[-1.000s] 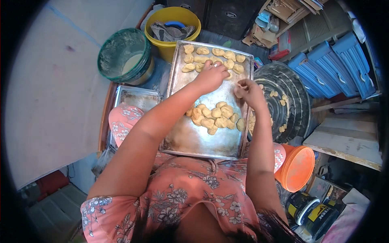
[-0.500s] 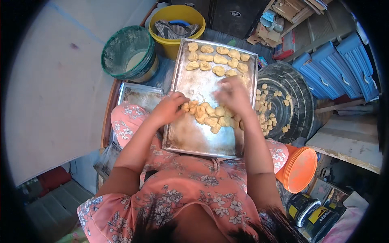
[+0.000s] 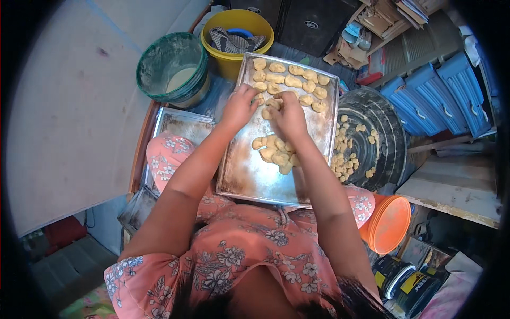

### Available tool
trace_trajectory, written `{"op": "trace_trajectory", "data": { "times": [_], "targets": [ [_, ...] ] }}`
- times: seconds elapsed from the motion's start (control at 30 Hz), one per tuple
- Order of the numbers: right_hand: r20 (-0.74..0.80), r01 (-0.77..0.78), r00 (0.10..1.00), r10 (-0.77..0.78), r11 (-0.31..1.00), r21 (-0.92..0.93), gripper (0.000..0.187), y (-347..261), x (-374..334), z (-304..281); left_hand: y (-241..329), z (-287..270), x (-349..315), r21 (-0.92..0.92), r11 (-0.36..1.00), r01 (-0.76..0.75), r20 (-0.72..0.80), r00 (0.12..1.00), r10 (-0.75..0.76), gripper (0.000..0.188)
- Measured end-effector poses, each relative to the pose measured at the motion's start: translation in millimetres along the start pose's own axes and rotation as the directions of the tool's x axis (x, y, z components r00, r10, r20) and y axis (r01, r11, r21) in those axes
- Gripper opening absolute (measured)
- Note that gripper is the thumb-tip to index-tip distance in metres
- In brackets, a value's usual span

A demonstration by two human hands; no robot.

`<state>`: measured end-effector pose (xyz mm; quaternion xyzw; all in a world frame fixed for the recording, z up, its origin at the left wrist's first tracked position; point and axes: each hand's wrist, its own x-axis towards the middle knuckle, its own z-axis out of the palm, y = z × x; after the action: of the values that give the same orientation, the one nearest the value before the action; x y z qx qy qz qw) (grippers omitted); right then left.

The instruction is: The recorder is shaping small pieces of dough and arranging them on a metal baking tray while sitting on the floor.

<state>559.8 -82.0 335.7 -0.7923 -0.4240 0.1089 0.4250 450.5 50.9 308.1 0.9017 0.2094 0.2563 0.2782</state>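
Note:
A metal baking tray lies across my lap, with rows of pale yellow dough pieces at its far end. My left hand is at the left end of the third row, its fingertips closed on a small dough piece. Beside it, my right hand has its fingers bent around a couple of dough pieces just above or on the tray. A loose heap of dough pieces sits mid-tray, partly covered by my right forearm.
Right of the tray, a round black tub holds many small dough lumps. A green-rimmed bucket and a yellow bucket stand at the far left. An orange bucket is near my right knee. Another tray lies on the left.
My left hand has left the heap and moved up to the third row. My right hand has shifted left from the row's right end, and the heap is smaller.

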Motion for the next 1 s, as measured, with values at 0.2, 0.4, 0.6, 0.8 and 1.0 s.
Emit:
{"op": "trace_trajectory", "data": {
  "times": [0.2, 0.4, 0.6, 0.8, 1.0],
  "targets": [
    [0.137, 0.089, 0.987, -0.077, 0.993, -0.078, 0.031, -3, -14, -4, 2, 1, 0, 0.171, 0.941, -0.293, 0.135, 0.953, 0.272, 0.033],
    [0.024, 0.007, 1.0, -0.006, 1.0, -0.016, 0.021, 20, -3, -23, 13, 8, 2, 0.142, 0.944, -0.297, 0.151, 0.949, 0.276, 0.026],
    [-0.009, -0.187, 0.982, 0.187, 0.982, 0.002, 0.018, 30, -4, -31, 6, 18, 10, 0.246, 0.91, -0.334, 0.209, 0.935, 0.286, 0.019],
    [-0.129, 0.019, 0.991, -0.045, 0.98, -0.197, 0.018, 49, 4, -20, 22, 29, 14, 0.198, 0.909, -0.367, 0.082, 0.93, 0.358, 0.019],
    [-0.107, -0.073, 0.992, 0.06, 0.991, -0.114, 0.023, 41, -12, -33, 27, 35, 16, 0.236, 0.911, -0.339, 0.14, 0.939, 0.313, 0.023]
  ]
}}
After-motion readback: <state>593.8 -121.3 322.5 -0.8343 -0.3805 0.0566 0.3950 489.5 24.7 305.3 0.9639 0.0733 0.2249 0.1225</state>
